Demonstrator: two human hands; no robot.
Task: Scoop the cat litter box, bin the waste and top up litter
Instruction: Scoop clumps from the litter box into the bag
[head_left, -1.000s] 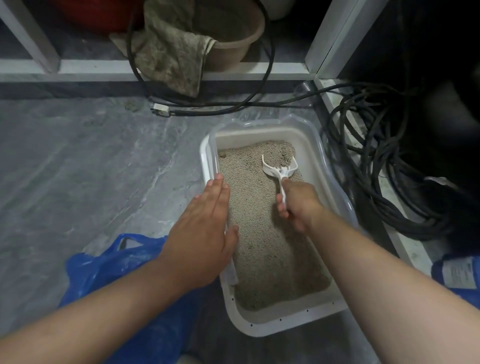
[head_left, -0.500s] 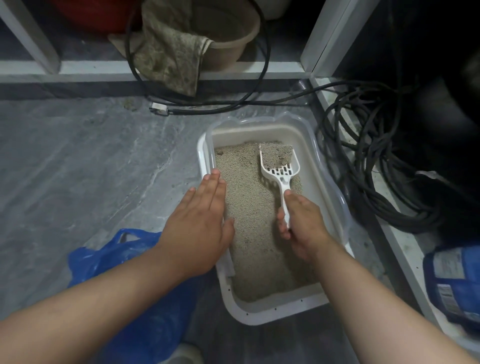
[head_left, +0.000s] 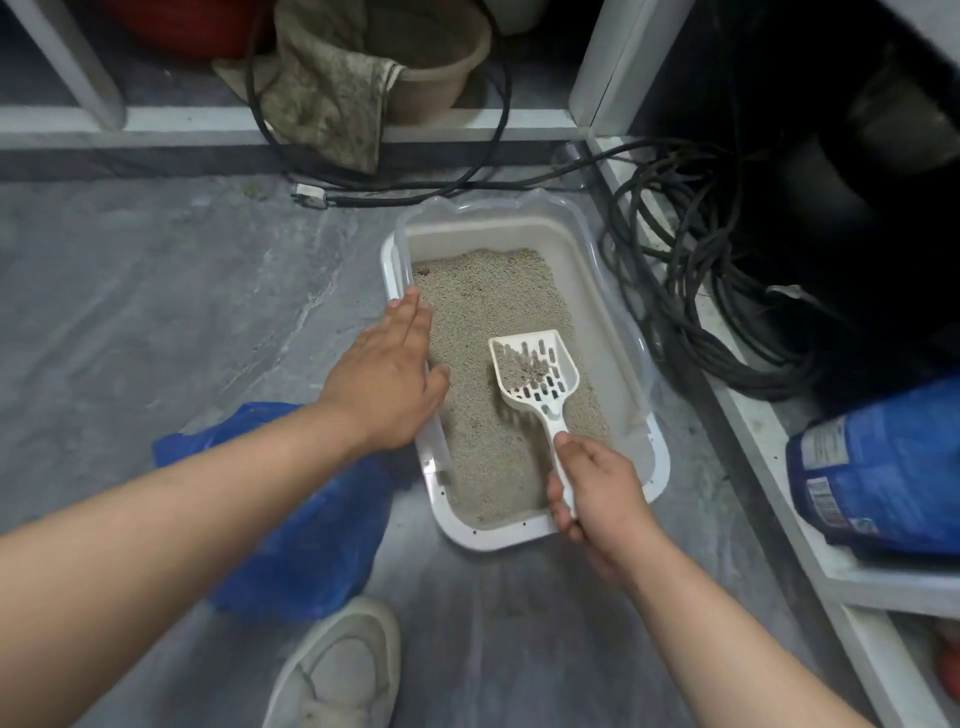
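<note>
Change since a second ago: slotted scoop pulled back from the far end of the litter toward the near right of the tray, now raised face-up with a small clump and loose grains on its blade.
Right hand: moved back to the tray's near rim, lower centre of the frame; fingers clenched round the scoop's white handle.
Left hand: as before, laid flat with straight fingers along the tray's left rim, thumb over the litter side; nothing grasped.
Litter box: white tray with clear raised rim, centre of the frame, on the floor; grey-beige litter across its bottom.
Blue plastic bag: lower left, crumpled on the floor just beside the tray's near left corner, partly under the left forearm.
Litter bag: blue printed sack lying on a low white ledge at the right edge.
Floor: grey marbled stone, dull and scuffed.
Shoe: pale, bottom centre.
Cables: black coils right of the tray; another black lead with a pale plug along the white sill above.
Upper frame: beige plastic pot with a stained cloth draped over its rim, behind the sill.
Upper right: dark recess, contents unclear.
</note>
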